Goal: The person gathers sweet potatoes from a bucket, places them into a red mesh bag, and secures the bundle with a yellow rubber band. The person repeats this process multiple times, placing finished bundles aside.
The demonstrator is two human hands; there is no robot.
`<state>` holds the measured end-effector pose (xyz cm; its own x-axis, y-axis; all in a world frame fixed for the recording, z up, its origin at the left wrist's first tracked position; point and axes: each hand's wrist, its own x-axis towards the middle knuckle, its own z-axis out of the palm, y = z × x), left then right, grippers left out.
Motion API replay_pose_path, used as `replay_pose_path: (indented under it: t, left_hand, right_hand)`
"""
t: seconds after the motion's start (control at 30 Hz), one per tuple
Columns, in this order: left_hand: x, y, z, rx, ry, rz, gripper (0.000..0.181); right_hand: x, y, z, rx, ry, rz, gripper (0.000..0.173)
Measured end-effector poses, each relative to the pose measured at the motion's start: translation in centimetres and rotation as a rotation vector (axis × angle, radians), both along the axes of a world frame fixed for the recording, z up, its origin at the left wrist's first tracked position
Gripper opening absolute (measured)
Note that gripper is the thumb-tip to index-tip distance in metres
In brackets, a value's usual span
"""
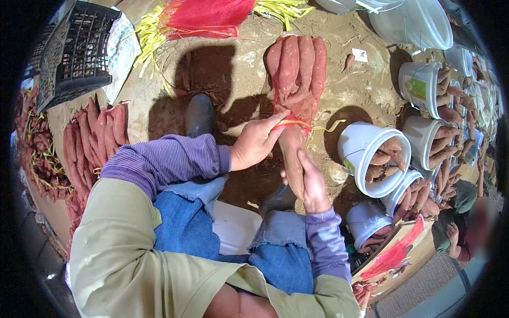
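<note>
A red mesh bag (297,104) lies on the dirt floor before me, filled at its far end with several sweet potatoes (289,67). My left hand (254,139) pinches the near rim of the bag, where an orange-red drawstring edge (292,121) runs. In my right hand (314,179) is a long brown sweet potato (292,159), its far end inside the bag's mouth. A yellow tie (333,126) trails from the right side of that mouth.
White buckets (354,151) of sweet potatoes stand at the right, with a person's hand (452,234) beyond. Filled mesh bags (93,139) lie left, below a black plastic crate (79,51). Empty red mesh bags (208,16) with yellow ties are stacked ahead. My boots (199,115) flank the work.
</note>
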<state>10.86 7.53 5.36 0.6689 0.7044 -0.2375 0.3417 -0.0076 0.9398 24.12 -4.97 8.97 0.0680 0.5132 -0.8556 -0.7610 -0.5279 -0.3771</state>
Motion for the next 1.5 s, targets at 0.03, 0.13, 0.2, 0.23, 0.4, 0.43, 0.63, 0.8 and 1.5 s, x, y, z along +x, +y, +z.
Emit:
replay_pose_path:
  t: [0.03, 0.13, 0.2, 0.23, 0.4, 0.43, 0.63, 0.8, 1.5]
  left_hand:
    - [-0.1, -0.1, 0.3, -0.075, 0.002, -0.001, 0.037]
    - [-0.7, -0.3, -0.3, 0.114, -0.059, 0.005, 0.038]
    - [-1.0, -0.6, -1.2, 0.196, -0.108, 0.034, 0.039]
    - [-1.4, -0.6, -1.1, 0.166, -0.092, 0.003, 0.039]
    - [-2.2, -1.2, -1.1, 0.087, -0.073, -0.094, 0.038]
    - [-2.0, -1.3, -1.5, 0.207, -0.14, -0.071, 0.037]
    - [-2.6, -1.8, -1.2, 0.031, 0.01, -0.131, 0.032]
    - [-3.0, -1.9, -2.2, -0.047, -0.018, -0.137, 0.033]
    - [-2.3, 0.2, -3.3, 0.098, 0.099, -0.063, 0.022]
  right_hand:
    - [0.0, 0.8, -0.9, 0.091, 0.053, -0.025, 0.036]
    - [-0.8, 3.2, -4.3, 0.305, 0.168, -0.145, 0.032]
    - [-2.0, 3.7, -6.4, 0.403, 0.197, -0.244, 0.031]
    - [-3.0, 3.9, -7.1, 0.412, 0.052, -0.254, 0.028]
    - [-5.0, 4.9, -11.5, 0.288, -0.252, -0.249, 0.034]
    - [-4.9, 6.1, -11.8, 0.297, -0.632, -0.093, 0.035]
    - [-6.2, 9.7, -14.0, -0.014, -1.712, 0.237, 0.046]
    - [-5.2, 7.7, -15.3, 0.141, -1.071, 0.292, 0.069]
    - [11.3, -6.6, 2.9, -0.254, -2.061, 0.326, 0.025]
